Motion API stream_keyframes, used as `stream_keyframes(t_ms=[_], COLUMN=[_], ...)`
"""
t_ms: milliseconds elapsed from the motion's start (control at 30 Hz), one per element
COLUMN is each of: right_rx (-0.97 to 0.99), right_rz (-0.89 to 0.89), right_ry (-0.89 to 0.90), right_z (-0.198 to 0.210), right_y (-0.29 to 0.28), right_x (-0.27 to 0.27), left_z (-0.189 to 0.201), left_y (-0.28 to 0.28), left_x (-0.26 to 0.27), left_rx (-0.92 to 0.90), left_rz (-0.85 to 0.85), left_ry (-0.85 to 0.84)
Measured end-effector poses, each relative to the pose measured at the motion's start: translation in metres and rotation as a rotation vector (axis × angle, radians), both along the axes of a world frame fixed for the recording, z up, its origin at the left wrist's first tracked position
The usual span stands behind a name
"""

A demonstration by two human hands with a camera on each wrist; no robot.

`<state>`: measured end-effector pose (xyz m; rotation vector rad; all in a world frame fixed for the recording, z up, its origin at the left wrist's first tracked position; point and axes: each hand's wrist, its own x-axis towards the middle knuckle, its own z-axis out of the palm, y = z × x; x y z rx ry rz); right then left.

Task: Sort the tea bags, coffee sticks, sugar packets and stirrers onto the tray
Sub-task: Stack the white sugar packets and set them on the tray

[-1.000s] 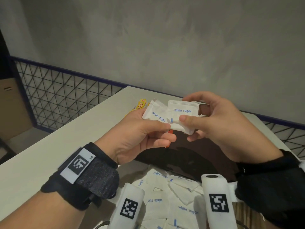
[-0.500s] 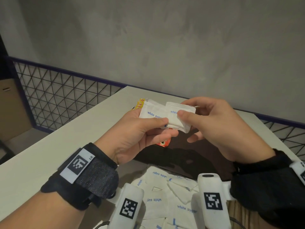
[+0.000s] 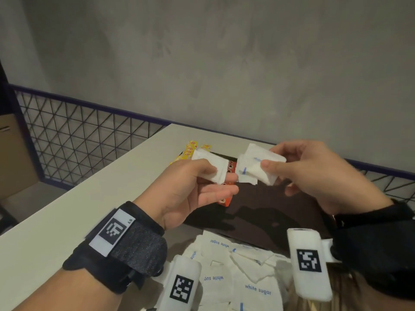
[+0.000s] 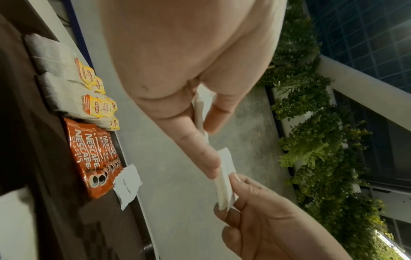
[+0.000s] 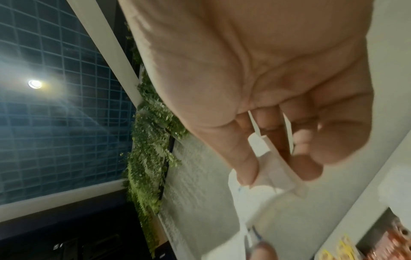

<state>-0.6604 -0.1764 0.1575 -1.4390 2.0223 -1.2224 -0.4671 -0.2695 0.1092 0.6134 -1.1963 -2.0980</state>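
Observation:
My left hand (image 3: 215, 173) pinches one white sugar packet (image 3: 210, 168) between thumb and fingers above the dark brown tray (image 3: 269, 209). Just to its right, my right hand (image 3: 267, 163) pinches a small stack of sugar packets (image 3: 256, 169). The left wrist view shows the left-hand packet (image 4: 199, 109) edge-on and the right hand's stack (image 4: 224, 184) below it. On the tray lie tea bags (image 4: 66, 79) with yellow tags, orange coffee sticks (image 4: 89, 158) and one sugar packet (image 4: 128, 186). The right wrist view shows the stack (image 5: 273, 168) in my curled fingers.
A heap of loose sugar packets (image 3: 235, 265) lies on the white table (image 3: 67, 212) in front of the tray. Wooden sticks (image 3: 341, 290) show at the bottom right, mostly hidden. A wire mesh fence (image 3: 78, 135) borders the table's far left side, with a grey wall behind.
Both hands held one bundle of sugar packets together. They have since pulled apart: the left hand keeps one packet, the right hand keeps the others.

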Motion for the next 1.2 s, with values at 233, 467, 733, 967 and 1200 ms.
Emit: stream_keyframes(t_ms=[233, 467, 733, 967, 1200], right_rx=[0.311, 0.555, 0.584, 0.675, 0.656], right_rz=[-0.072, -0.084, -0.067, -0.128, -0.144], right_ry=[0.548, 0.587, 0.505, 0.514, 0.396], right_z=[0.017, -0.047, -0.061, -0.067, -0.064], right_y=[-0.080, -0.121, -0.128, -0.125, -0.125], right_x=[-0.023, -0.058, -0.068, -0.062, -0.057], left_z=[0.004, 0.002, -0.001, 0.000, -0.002], left_y=[-0.006, -0.010, -0.013, -0.015, -0.014], left_x=[0.008, 0.007, 0.002, 0.003, 0.001], left_rx=[-0.067, -0.105, -0.131, -0.123, -0.099], left_rz=[0.123, 0.188, 0.183, 0.213, 0.219], left_ry=[-0.071, -0.132, -0.141, -0.137, -0.143])
